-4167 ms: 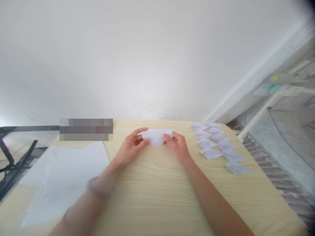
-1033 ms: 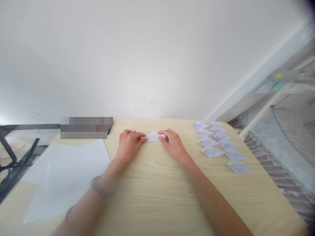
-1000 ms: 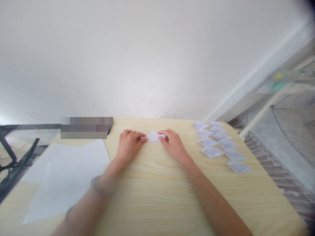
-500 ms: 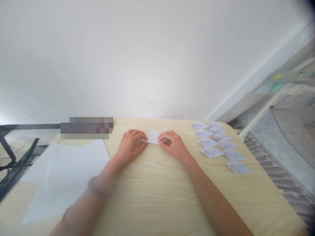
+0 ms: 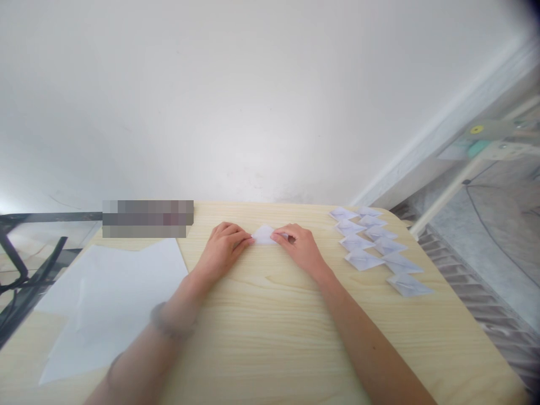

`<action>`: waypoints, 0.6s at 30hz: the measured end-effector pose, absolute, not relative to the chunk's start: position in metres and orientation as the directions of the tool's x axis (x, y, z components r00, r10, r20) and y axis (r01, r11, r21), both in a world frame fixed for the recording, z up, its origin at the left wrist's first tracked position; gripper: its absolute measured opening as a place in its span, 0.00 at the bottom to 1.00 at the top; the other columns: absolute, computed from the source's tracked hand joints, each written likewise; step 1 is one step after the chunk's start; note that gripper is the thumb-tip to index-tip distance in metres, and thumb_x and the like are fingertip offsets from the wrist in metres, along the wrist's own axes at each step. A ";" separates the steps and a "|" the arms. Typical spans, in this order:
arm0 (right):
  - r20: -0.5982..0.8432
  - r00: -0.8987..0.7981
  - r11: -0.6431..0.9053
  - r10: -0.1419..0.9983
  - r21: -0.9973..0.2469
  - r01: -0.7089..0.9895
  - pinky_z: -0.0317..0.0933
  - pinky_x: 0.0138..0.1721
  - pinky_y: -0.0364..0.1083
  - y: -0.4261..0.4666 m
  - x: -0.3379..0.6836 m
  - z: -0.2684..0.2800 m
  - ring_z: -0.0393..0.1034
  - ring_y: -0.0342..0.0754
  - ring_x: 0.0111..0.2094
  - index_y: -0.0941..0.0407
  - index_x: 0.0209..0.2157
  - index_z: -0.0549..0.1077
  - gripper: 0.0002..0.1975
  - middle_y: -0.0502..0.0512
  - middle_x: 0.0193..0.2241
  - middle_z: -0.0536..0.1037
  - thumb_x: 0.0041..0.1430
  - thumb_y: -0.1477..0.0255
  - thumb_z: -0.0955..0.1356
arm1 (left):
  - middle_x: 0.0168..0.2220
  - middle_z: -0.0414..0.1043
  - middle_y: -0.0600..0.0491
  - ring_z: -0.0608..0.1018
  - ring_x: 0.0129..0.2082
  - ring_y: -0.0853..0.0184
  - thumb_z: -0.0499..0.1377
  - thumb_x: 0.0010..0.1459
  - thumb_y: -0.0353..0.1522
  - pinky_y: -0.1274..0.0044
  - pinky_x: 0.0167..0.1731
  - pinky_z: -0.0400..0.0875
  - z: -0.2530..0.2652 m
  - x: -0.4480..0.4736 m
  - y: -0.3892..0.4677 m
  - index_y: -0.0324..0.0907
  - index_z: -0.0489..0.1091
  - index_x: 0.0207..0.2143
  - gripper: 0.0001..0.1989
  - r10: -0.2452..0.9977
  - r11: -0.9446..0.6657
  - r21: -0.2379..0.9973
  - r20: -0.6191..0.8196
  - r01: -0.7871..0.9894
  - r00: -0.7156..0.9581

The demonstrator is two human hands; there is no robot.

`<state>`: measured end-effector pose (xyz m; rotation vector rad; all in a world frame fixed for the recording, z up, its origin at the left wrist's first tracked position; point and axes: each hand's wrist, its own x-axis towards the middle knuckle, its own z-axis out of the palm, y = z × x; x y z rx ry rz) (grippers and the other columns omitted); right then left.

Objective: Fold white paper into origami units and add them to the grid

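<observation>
Near the far edge of the desk (image 5: 261, 337), roughly at its middle, we have a small piece of folded paper (image 5: 264, 235) between our two hands. It is white and low, with a peak pointing away from us, and our fingers cover both of its ends. Our left hand (image 5: 225, 247) is nearly closed, thumb and fingertips pressed together at the paper's left end, the other fingers curled beside them. Our right hand (image 5: 300, 247) pinches the right end between thumb and fingertips, and a small gap shows inside the curve of its fingers. How tightly either hand grips, we cannot tell.

Over to the right, near the desk's edge, we see finished-looking white paper shapes (image 5: 363, 260) in two slanting rows. They are pointed and creased, the nearer ones looking larger, and several touch or overlap their neighbours. On the left lies large white paper (image 5: 118, 295), its outline uneven, partly under our left forearm. We wear a dark bracelet (image 5: 171, 322) on the left wrist, blurred in our view. Behind the large paper, an object (image 5: 147, 219) is hidden by pixelation, so we cannot tell what it is. A black metal frame (image 5: 50, 217) stands at the far left, and a pale wall (image 5: 253, 101) rises behind the desk.
</observation>
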<state>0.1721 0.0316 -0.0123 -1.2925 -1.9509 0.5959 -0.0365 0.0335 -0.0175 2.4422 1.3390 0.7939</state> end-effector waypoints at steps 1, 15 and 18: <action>0.299 -0.233 0.379 0.925 -0.700 0.605 0.59 0.33 0.44 0.032 0.171 -0.013 0.66 0.44 0.31 0.53 0.32 0.74 0.07 0.51 0.31 0.76 0.55 0.68 0.65 | 0.33 0.70 0.52 0.68 0.38 0.65 0.51 0.57 0.36 0.70 0.42 0.61 -0.018 -0.036 0.034 0.43 0.71 0.33 0.11 0.837 -0.545 0.455 0.339 0.704 0.430; 0.274 -0.176 0.320 0.945 -0.675 0.665 0.58 0.33 0.43 0.033 0.168 -0.017 0.66 0.45 0.32 0.55 0.32 0.71 0.07 0.51 0.31 0.75 0.55 0.71 0.62 | 0.34 0.70 0.51 0.66 0.38 0.62 0.51 0.57 0.37 0.69 0.41 0.62 -0.015 -0.033 0.032 0.43 0.68 0.39 0.11 0.870 -0.487 0.454 0.323 0.746 0.371; 0.273 -0.155 0.306 0.950 -0.699 0.647 0.58 0.33 0.43 0.033 0.168 -0.018 0.66 0.45 0.33 0.55 0.35 0.70 0.08 0.52 0.32 0.74 0.55 0.71 0.62 | 0.37 0.68 0.50 0.66 0.40 0.62 0.51 0.57 0.35 0.67 0.43 0.62 -0.014 -0.033 0.031 0.43 0.66 0.42 0.12 0.862 -0.503 0.468 0.327 0.727 0.387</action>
